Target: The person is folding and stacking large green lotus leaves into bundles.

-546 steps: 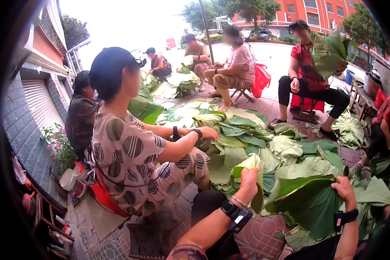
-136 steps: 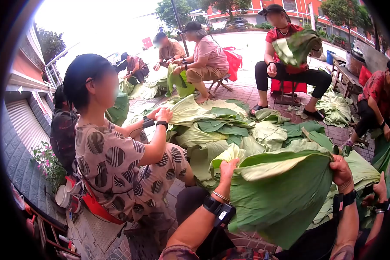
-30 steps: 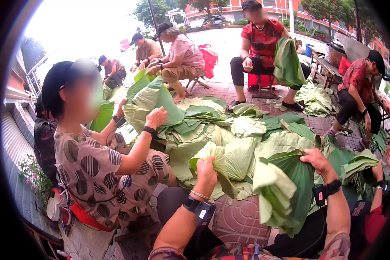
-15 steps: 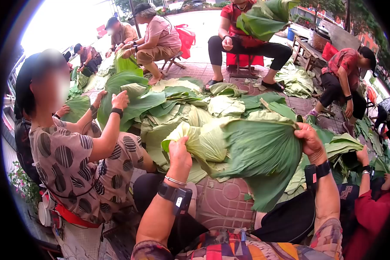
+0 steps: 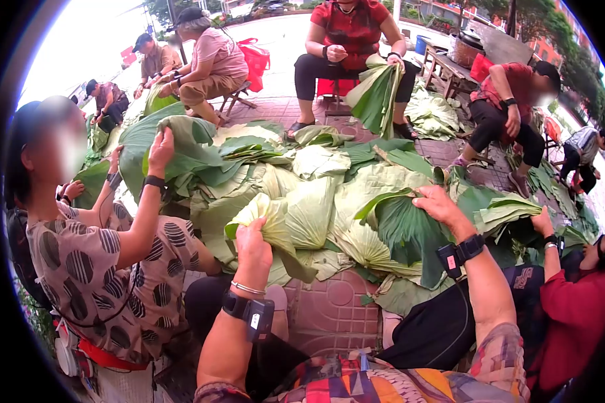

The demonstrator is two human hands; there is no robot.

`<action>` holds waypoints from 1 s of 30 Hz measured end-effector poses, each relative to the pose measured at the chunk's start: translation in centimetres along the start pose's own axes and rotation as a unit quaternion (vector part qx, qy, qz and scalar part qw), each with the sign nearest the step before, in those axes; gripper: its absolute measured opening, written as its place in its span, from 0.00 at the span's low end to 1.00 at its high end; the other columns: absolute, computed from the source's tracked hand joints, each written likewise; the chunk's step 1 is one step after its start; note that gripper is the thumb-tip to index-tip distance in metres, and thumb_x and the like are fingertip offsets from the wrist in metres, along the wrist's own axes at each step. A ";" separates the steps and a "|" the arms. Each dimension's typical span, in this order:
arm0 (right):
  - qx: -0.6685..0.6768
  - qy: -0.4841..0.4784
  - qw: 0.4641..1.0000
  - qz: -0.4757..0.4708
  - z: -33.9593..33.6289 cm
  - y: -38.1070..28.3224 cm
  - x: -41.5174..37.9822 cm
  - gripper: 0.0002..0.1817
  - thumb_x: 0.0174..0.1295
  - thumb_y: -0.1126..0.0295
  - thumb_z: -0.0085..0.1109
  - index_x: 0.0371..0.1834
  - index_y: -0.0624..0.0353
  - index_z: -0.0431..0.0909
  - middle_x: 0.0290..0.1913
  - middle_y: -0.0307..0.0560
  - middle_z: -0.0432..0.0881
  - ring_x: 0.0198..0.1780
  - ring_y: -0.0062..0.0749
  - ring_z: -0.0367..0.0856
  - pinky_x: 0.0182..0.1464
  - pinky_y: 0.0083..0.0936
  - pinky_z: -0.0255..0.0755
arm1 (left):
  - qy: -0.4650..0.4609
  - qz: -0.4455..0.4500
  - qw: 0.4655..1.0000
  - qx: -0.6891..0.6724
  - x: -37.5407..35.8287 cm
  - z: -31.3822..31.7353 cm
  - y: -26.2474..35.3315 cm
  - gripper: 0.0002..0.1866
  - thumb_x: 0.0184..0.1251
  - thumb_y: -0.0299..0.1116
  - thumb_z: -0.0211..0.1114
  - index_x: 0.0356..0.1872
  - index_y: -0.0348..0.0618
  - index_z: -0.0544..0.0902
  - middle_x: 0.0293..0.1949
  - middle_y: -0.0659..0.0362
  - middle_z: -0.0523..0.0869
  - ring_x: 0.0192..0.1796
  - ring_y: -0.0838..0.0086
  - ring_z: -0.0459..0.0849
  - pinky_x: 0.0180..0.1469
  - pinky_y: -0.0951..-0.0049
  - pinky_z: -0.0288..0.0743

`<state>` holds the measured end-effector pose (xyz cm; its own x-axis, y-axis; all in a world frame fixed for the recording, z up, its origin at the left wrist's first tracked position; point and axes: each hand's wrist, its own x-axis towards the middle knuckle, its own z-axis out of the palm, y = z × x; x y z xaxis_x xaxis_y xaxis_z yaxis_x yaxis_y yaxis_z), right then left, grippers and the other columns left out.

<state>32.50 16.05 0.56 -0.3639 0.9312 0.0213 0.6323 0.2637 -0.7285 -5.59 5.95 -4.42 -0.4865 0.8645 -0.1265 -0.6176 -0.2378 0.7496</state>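
Observation:
My left hand (image 5: 253,247) is closed on the edge of a folded pale green lotus leaf (image 5: 275,232), whose underside faces me. My right hand (image 5: 439,205) pinches a dark green lotus leaf (image 5: 410,232) near its top; the leaf hangs fanned out over the heap. A gap separates the two held leaves. Beneath and beyond them spreads a large heap of lotus leaves (image 5: 319,162), many of them folded, pale side up.
At left, a seated person (image 5: 107,269) lifts a lotus leaf (image 5: 134,144). Across the heap, a person in red (image 5: 349,40) holds a hanging leaf (image 5: 376,97). At right, a hand (image 5: 541,221) grips a leaf stack (image 5: 511,211). Paving tiles (image 5: 333,312) show near my feet.
The dark green leaf in my right hand has swung away from the pale one and now hangs bunched. The person across has lowered their leaf. My view has shifted slightly.

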 end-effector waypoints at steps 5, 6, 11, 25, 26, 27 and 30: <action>-0.040 0.026 0.999 0.021 0.4 1.3 0.8 0.13 0.48 0.65 0.56 0.23 0.68 0.71 0.17 0.47 0.67 0.23 0.26 0.67 0.28 0.28 0.63 | -0.050 -0.104 0.993 0.031 -1.1 0.0 -2.4 0.14 0.55 0.19 0.52 0.44 0.32 0.72 0.41 0.53 0.78 0.43 0.63 0.78 0.47 0.63 0.73; -0.046 0.031 0.997 0.045 0.5 1.7 1.0 0.14 0.47 0.65 0.56 0.22 0.68 0.71 0.17 0.49 0.68 0.23 0.28 0.68 0.28 0.29 0.63 | -0.053 -0.139 0.988 0.040 -1.6 0.2 -2.7 0.14 0.56 0.19 0.50 0.45 0.31 0.72 0.43 0.51 0.78 0.44 0.59 0.79 0.50 0.58 0.73; -0.046 0.058 0.996 0.054 1.2 3.3 1.6 0.15 0.46 0.64 0.56 0.21 0.69 0.71 0.19 0.54 0.71 0.23 0.32 0.70 0.28 0.31 0.64 | -0.060 -0.283 0.956 0.053 -4.1 0.7 -6.1 0.11 0.57 0.20 0.53 0.41 0.30 0.73 0.39 0.50 0.79 0.39 0.62 0.79 0.45 0.61 0.74; -0.149 -0.102 0.969 -0.169 11.9 -8.4 -4.3 0.13 0.54 0.64 0.51 0.35 0.62 0.67 0.23 0.60 0.76 0.29 0.57 0.76 0.33 0.46 0.69 | -0.137 -0.348 0.926 -0.050 -6.4 3.8 -9.6 0.32 0.68 0.58 0.33 0.54 0.39 0.67 0.51 0.53 0.74 0.54 0.62 0.71 0.59 0.57 0.62; -0.155 -0.112 0.966 -0.172 12.1 -8.5 -4.4 0.13 0.53 0.65 0.50 0.35 0.62 0.66 0.23 0.60 0.76 0.30 0.57 0.76 0.33 0.46 0.69 | -0.137 -0.347 0.927 -0.050 -6.3 3.8 -9.8 0.32 0.68 0.58 0.33 0.54 0.39 0.67 0.51 0.53 0.74 0.54 0.62 0.71 0.59 0.57 0.62; -0.155 -0.112 0.966 -0.173 12.3 -8.4 -4.2 0.13 0.53 0.65 0.50 0.35 0.62 0.66 0.23 0.60 0.76 0.30 0.57 0.76 0.33 0.46 0.69 | -0.119 -0.347 0.928 -0.057 -6.0 3.9 -10.1 0.32 0.67 0.58 0.34 0.54 0.39 0.67 0.51 0.53 0.74 0.54 0.61 0.71 0.59 0.58 0.62; -0.165 -0.110 0.966 -0.168 12.7 -7.9 -4.0 0.12 0.53 0.65 0.50 0.34 0.62 0.65 0.23 0.60 0.76 0.30 0.57 0.76 0.33 0.46 0.69 | -0.104 -0.329 0.937 -0.053 -6.0 3.7 -10.7 0.33 0.65 0.61 0.36 0.52 0.39 0.68 0.49 0.52 0.75 0.53 0.61 0.72 0.58 0.58 0.63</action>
<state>20.26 7.10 -2.48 -0.6996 0.7131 0.0454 0.6239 0.6406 -0.4477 6.27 4.95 -9.27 0.1452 0.9045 -0.4009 -0.8048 0.3437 0.4840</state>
